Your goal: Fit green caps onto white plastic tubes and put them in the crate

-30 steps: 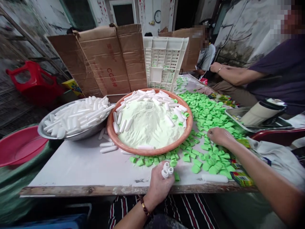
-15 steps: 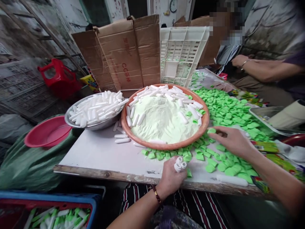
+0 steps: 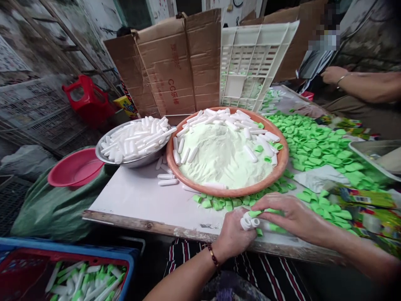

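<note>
White tubes (image 3: pixel 247 224) in curled left hand (image 3: pixel 234 235), green cap (image 3: pixel 255 213) pinched between fingers (image 3: pixel 267 202) of palm-down right hand (image 3: pixel 290 212)

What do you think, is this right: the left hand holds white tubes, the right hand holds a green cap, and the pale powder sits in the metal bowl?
Almost! The head view shows the pale powder sits in the orange-brown basin, not the metal bowl. The left hand holds white tubes and the right hand holds a green cap.
</note>
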{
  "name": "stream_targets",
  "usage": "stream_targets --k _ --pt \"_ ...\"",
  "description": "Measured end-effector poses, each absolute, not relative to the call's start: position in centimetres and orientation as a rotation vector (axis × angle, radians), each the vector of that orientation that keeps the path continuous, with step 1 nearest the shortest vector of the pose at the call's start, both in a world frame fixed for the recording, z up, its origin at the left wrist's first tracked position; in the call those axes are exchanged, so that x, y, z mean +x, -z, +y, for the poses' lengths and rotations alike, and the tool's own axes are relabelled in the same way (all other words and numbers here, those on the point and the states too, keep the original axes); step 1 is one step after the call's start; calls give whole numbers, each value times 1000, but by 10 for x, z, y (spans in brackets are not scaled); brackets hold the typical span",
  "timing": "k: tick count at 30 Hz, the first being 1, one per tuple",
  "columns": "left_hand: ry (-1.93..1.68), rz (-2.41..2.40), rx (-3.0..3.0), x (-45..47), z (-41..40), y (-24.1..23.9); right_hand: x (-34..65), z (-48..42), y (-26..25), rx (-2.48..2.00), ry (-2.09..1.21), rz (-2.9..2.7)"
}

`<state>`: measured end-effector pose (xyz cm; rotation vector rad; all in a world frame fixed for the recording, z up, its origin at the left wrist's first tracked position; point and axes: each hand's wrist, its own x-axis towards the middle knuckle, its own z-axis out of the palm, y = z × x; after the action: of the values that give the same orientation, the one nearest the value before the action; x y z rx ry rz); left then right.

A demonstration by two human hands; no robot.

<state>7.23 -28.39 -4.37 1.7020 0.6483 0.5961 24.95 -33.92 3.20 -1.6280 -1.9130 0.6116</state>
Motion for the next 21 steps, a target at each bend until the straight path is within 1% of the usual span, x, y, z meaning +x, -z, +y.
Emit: stream_targets --k 8,10,15,17,21 --pt "-617 617 1727 77 -285 44 260 -316 -52 -1311 -547 -2462" --pt "-607 591 1738 78 -285 44 260 -304 -61 -1263 -639 -2557" --pt "-629 654 1705 81 -286 47 263 -276 -74 -1164 -1046 -2659" --pt "-628 674 1682 82 -286 49 262 -271 -75 -1136 -1083 -2672" --pt "-626 716 1705 83 -288 48 259 -270 -73 -1144 -995 -2662"
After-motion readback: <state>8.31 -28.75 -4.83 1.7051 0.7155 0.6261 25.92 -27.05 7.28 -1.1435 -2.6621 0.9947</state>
